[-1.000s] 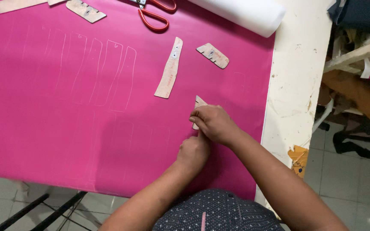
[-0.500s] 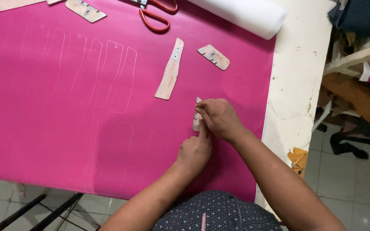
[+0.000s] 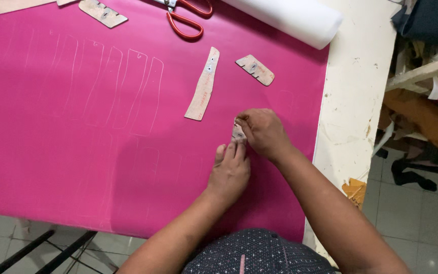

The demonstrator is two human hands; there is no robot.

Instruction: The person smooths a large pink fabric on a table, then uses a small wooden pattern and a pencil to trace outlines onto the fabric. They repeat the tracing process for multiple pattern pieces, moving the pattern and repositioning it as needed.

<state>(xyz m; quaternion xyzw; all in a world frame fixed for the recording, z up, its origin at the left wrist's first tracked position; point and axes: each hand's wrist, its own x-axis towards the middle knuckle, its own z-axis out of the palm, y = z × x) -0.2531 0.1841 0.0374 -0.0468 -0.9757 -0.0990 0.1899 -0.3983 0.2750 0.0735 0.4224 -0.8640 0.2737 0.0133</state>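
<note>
A bright pink sheet (image 3: 77,152) covers the table, with several pale traced outlines on it. My left hand (image 3: 230,172) lies flat, its fingertips pressing a small tan cardboard template (image 3: 238,133) onto the sheet. My right hand (image 3: 262,132) is curled over the top of that template, fingers pinched together at its upper edge; whatever it holds is hidden. A long tan template (image 3: 203,85) lies just above my hands, and a shorter notched one (image 3: 255,69) sits to its right.
Red-handled scissors (image 3: 186,20) and a white roll (image 3: 290,18) lie at the far edge. More tan templates (image 3: 102,12) rest at the top left. The white table edge (image 3: 353,101) runs down the right, with clutter on the floor beyond.
My right hand has shifted a little along the small template; my left hand's fingers have moved up closer against it. The other pieces stay put.
</note>
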